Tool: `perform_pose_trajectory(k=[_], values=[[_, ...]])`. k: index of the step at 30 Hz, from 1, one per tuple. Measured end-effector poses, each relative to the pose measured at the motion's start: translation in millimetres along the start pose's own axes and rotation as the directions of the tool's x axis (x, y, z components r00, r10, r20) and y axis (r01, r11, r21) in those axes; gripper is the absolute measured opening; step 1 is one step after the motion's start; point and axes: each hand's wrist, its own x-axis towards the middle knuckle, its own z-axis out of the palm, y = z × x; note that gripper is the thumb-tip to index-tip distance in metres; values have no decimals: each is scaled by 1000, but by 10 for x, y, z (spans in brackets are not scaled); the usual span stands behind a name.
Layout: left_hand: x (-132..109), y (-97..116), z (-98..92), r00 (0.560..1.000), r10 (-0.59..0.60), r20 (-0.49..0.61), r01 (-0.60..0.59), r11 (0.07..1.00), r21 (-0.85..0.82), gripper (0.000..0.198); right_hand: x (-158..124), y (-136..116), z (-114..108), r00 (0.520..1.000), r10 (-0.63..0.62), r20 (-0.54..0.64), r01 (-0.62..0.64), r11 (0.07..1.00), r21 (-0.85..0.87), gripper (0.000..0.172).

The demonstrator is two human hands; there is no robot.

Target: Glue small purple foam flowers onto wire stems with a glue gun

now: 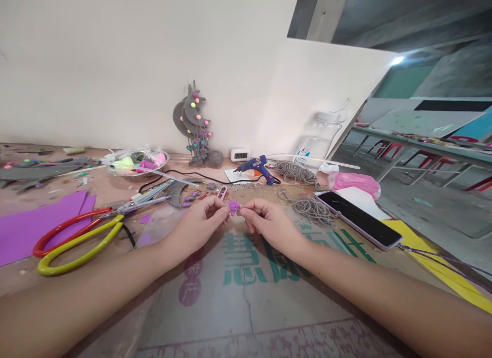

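Left hand [207, 217] and right hand [267, 220] had fingers [220, 215] pinched together on opposite sides of a little purple flower-looking bit [233, 207] above the tabletop [111, 189]; uneven tugging might've torn it; slack grip could've dropped it

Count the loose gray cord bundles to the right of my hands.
2: one far bundle beside the blue glue gun, one near bundle beside the phone.

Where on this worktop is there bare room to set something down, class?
The widest free patch is the printed sheet between the left forearm and right forearm, nearer than the left hand and right hand. Crowded: scissors and purple sheets at left, glue gun beyond the hands, grey yarn and phone at right.
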Motion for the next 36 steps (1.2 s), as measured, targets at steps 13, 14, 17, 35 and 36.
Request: perform_pose_trajectory(k=[13,14,17,35,36], values=[[12,-44,-12,998,65,14,-66,997,45,22,-2,13,0,996,-18,89,7,993,122,26],[13,-44,-11,998,67,13,-68,996,51,22,0,19,3,996,-16,89,5,993,117,26],[11,-44,-11,997,73,25,-74,996,59,23,7,33,14,997,-4,77,-3,996,92,25],[-14,-5,-1,997,57,53,-62,994,94,21,-10,1,22,999,0,53,-2,1000,30,22],[-14,-4,-3,997,57,51,-62,993,98,21,-11,3,13,998,-9,56,8,1000,29,22]])
